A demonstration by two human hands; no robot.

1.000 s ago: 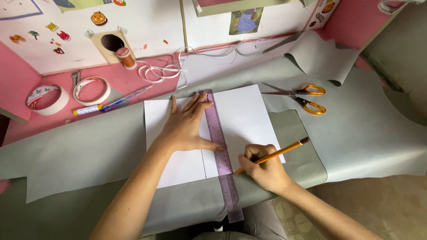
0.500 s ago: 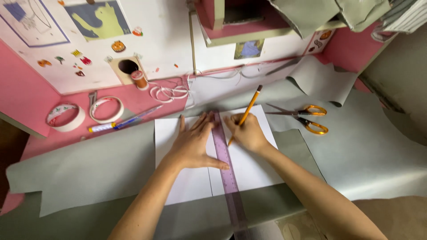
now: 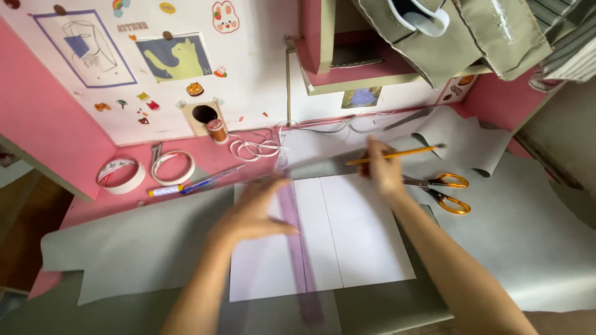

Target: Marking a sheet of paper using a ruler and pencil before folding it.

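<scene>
A white sheet of paper (image 3: 366, 236) lies on grey fabric (image 3: 143, 248), with a pencil line drawn down its middle. My left hand (image 3: 251, 214) rests on a translucent purple ruler (image 3: 298, 248) lying lengthwise on the sheet's left half; both are blurred. My right hand (image 3: 383, 170) hovers above the sheet's far edge and grips a yellow pencil (image 3: 403, 153) held nearly level, tip pointing right.
Orange-handled scissors (image 3: 444, 189) lie just right of my right hand. Two tape rolls (image 3: 146, 170), pens (image 3: 198, 183), a thread spool (image 3: 217, 130) and white cord (image 3: 254, 149) sit on the pink desk at the back left. Grey fabric pieces hang at the top right.
The ruler has slid left off the drawn line with my left hand. My right hand has lifted the pencil off the paper and turned it level. The view has tilted upward.
</scene>
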